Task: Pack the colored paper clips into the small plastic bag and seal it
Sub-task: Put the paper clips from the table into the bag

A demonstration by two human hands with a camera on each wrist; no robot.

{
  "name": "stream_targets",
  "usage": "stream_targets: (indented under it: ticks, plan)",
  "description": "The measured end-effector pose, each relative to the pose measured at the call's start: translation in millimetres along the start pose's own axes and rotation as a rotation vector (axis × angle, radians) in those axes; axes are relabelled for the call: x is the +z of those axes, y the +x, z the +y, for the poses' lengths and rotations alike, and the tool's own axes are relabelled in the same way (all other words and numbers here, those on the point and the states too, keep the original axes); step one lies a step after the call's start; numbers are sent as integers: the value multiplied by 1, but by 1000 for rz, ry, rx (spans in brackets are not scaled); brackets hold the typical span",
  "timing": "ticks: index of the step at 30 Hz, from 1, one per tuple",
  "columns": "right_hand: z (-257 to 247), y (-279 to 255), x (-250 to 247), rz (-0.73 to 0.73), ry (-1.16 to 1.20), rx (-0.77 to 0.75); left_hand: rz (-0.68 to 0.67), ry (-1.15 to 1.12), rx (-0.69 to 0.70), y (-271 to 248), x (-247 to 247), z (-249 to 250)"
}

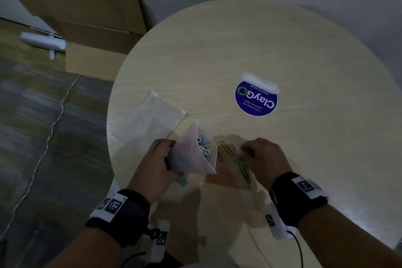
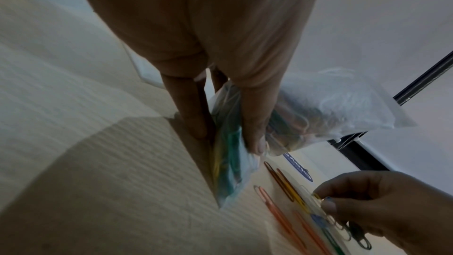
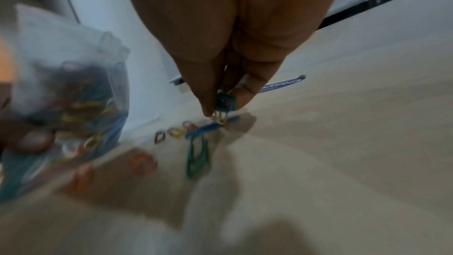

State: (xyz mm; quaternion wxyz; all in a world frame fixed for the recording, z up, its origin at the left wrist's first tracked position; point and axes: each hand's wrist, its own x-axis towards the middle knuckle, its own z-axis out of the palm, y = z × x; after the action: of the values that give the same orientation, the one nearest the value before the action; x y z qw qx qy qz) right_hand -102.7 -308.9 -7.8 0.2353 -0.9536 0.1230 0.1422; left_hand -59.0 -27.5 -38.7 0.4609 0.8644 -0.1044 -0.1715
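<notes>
My left hand point(image 1: 161, 161) grips a small clear plastic bag point(image 1: 193, 154) just above the table's near edge; its mouth gapes and several colored paper clips point(image 1: 204, 144) show inside. The left wrist view shows fingers and thumb pinching the bag point(image 2: 318, 115). To its right my right hand point(image 1: 258, 154) pinches a few small clips point(image 3: 224, 104) between thumb and fingertips, low over the table. Loose clips lie between the hands: a brown one point(image 1: 226, 148), a green one point(image 1: 243, 172), orange ones point(image 2: 277, 208), a blue one point(image 3: 210, 128).
A second, larger clear bag point(image 1: 150, 119) lies flat behind the left hand. A round blue sticker point(image 1: 256, 99) and a white strip point(image 1: 261, 82) sit mid-table. The round wooden table point(image 1: 304, 50) drops off at left; cardboard boxes point(image 1: 87, 28) stand on the floor there.
</notes>
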Motion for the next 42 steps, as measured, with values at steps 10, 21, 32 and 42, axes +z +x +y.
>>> stream_targets:
  ticks: [10, 21, 32, 42]
  plan:
    - [-82, 2, -65, -41, 326, -145, -14, 1, -20, 1, 0, 7]
    - [-49, -4, -47, 63, 484, -7, 21, -53, -60, -5, -2, -1]
    - [-47, -15, 37, -137, -116, -292, 63, -95, -49, -12, -12, -2]
    - [-3, 1, 10, 66, 24, 198, 68, -52, -73, -12, -10, -9]
